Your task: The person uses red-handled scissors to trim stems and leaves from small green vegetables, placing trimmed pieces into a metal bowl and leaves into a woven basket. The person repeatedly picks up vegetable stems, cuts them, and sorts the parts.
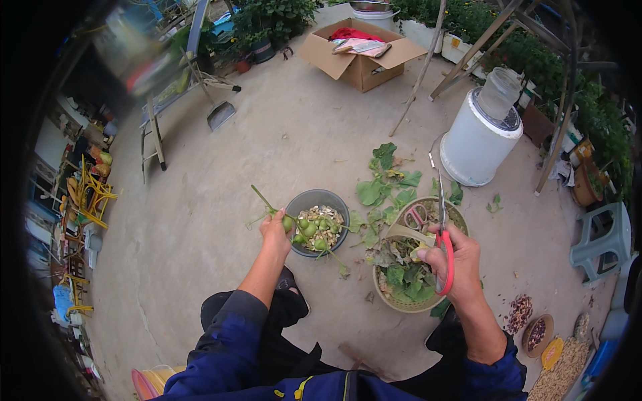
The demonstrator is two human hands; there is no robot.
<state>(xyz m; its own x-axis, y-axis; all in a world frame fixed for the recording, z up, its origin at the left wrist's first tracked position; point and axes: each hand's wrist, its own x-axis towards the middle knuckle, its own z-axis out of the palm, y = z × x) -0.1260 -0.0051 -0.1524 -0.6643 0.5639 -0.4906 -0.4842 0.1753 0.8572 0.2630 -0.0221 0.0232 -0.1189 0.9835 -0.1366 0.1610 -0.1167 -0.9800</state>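
Observation:
My left hand (276,231) grips a green vine stem (263,197) bearing several small round green fruits (310,229). These hang over a grey plastic basin (343,203), which has pale cut pieces (321,213) inside. In my right hand (459,258) are scissors (444,260) with red handles, their blades pointing away from me. That hand is above a woven-look basket (401,307) with a flat handle, full of green and withered leaves (409,280). Pink loops (415,216), perhaps another tool's handle, show inside the basket.
Loose leafy vines (376,190) lie beyond the basin and basket. An upturned white bucket (476,140) bears a clear plastic jar (500,90). Farther off stands an open cardboard box (373,70) with a cleaver (365,46) on top. A plastic stool (602,240) is at right.

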